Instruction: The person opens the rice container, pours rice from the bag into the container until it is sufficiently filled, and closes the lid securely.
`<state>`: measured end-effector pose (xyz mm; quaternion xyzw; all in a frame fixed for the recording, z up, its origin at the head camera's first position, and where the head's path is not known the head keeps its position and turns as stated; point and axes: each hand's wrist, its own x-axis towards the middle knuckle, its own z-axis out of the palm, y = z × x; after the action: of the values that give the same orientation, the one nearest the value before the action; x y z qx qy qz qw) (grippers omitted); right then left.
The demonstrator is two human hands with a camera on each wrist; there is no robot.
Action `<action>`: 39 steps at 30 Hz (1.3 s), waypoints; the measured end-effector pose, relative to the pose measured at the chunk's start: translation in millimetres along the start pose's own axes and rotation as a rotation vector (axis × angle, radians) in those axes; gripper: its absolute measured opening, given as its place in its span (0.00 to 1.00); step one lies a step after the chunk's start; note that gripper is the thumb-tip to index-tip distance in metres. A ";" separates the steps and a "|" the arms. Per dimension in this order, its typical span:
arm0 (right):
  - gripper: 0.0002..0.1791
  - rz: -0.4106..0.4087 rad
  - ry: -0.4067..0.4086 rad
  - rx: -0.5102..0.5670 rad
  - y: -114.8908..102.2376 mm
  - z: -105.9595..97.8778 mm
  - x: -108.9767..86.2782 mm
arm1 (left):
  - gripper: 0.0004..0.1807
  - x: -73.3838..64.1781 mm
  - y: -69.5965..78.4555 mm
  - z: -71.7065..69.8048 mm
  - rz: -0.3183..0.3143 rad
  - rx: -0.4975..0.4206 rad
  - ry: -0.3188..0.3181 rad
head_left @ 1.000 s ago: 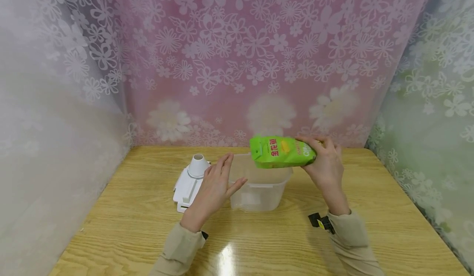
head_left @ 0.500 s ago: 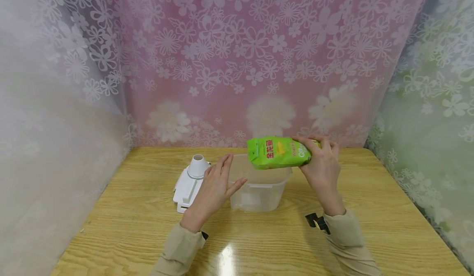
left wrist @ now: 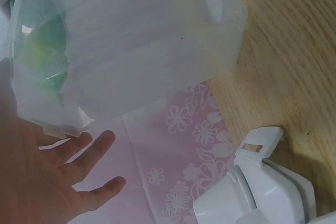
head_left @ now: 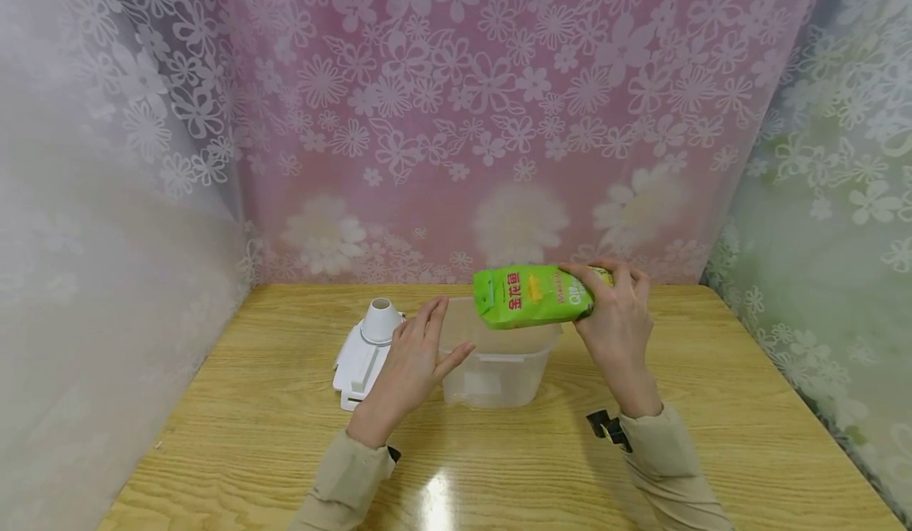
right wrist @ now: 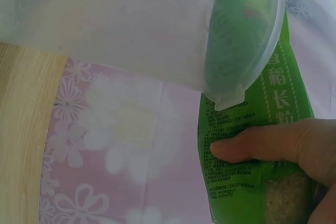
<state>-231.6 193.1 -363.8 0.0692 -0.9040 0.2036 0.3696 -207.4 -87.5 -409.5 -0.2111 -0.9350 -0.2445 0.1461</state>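
My right hand (head_left: 618, 325) grips a green bag of rice (head_left: 534, 295) by its right end, thumb across the printed side. Grains show through a clear window in the bag in the right wrist view. The bag lies nearly level over the mouth of a clear plastic container (head_left: 502, 381), its sealed end pointing left. Straight fingers spread on my left hand (head_left: 409, 369), with the fingertips at the container's left rim. In the left wrist view, the container wall (left wrist: 131, 61) is see-through, and the bag's green shows through it.
Left of the container, partly behind my left hand, a white plastic lid with a cone-shaped spout (head_left: 381, 321) lies on the wooden table (head_left: 235, 444). A pink flowered curtain (head_left: 427, 119) stands at the table's back edge, with pale flowered curtains on both sides.
The right hand has carried the bag of rice a little to the left over the container, its left end dipping slightly. My left hand, the container and the white lid stay put.
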 end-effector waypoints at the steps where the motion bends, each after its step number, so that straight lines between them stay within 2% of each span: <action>1: 0.38 -0.004 0.004 -0.001 -0.4 0.1 -0.1 | 0.45 0.0 0.0 -0.1 -0.001 0.002 0.000; 12: 0.35 -0.050 0.049 -0.006 -4.7 -2.4 -1.3 | 0.45 -0.1 0.3 -0.8 -0.001 0.000 -0.003; 27: 0.33 -0.035 0.044 -0.002 -4.7 -2.5 -1.4 | 0.44 0.2 -0.4 -0.2 0.023 0.013 0.024; 39: 0.37 -0.017 0.046 0.007 -8.6 -1.4 -2.8 | 0.45 -0.5 0.4 0.1 0.009 0.013 0.007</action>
<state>-226.3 185.8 -362.2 0.0734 -0.8939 0.2050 0.3918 -206.8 -87.3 -409.6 -0.2134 -0.9351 -0.2386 0.1519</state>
